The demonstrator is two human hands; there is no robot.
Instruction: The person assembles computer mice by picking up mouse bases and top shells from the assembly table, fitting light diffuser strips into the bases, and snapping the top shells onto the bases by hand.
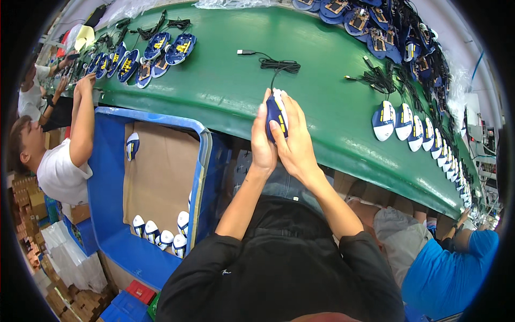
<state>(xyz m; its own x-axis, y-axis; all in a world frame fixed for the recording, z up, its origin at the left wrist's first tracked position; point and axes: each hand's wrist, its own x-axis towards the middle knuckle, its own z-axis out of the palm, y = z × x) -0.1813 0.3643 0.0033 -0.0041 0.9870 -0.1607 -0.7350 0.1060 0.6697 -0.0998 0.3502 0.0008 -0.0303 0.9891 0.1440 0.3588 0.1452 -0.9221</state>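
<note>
Between my two palms, above the near edge of a green work surface (327,123), is a blue and white computer mouse (276,114) with yellow marks. My left hand (263,140) presses along its left side with the fingers pointing forward. From the other side my right hand (296,144) closes on it, its thumb lying across the blue shell. The mouse's black cable (280,66) runs forward from its front end and lies bundled on the surface. At the cable's end is a light-coloured plug (247,52), left of the bundle.
A blue crate (150,114) at my left holds several mice (152,233) on cardboard. More mice (384,122) line the surface at right. Open mouse shells (180,49) lie far left; blue parts with circuit boards (357,21) pile far right. Co-workers sit on both sides.
</note>
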